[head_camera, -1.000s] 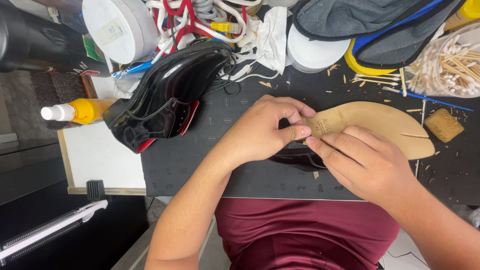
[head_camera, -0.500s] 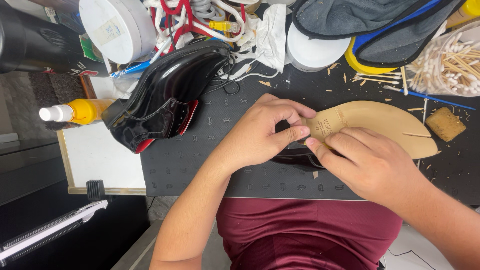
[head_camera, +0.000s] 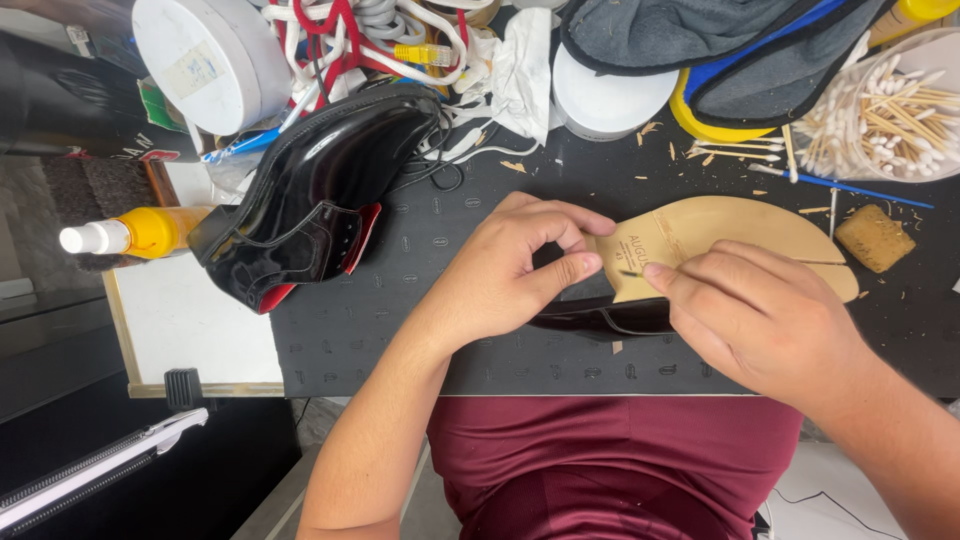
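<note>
A black shoe lies sole-up on the dark mat (head_camera: 400, 330), its tan leather sole (head_camera: 730, 235) facing me and its black upper (head_camera: 600, 318) showing at the near edge. My left hand (head_camera: 510, 270) grips the heel end of that shoe, thumb pressed on the sole. My right hand (head_camera: 760, 315) rests on the sole's middle, fingertips pinching a small thin dark tool or strip against the sole; what it is stays too small to tell. A second glossy black shoe (head_camera: 320, 195) with red lining lies to the left, apart from both hands.
Behind the mat: a white round tub (head_camera: 205, 60), tangled cables (head_camera: 370, 25), a white lid (head_camera: 610, 95), grey insoles (head_camera: 720, 40), a cup of cotton swabs (head_camera: 890, 115), a sponge piece (head_camera: 875, 237). A yellow spray bottle (head_camera: 140, 232) lies left. Wood shavings dot the mat.
My right fingertips have slid slightly toward the heel end of the sole. The left hand and both shoes stay where they were.
</note>
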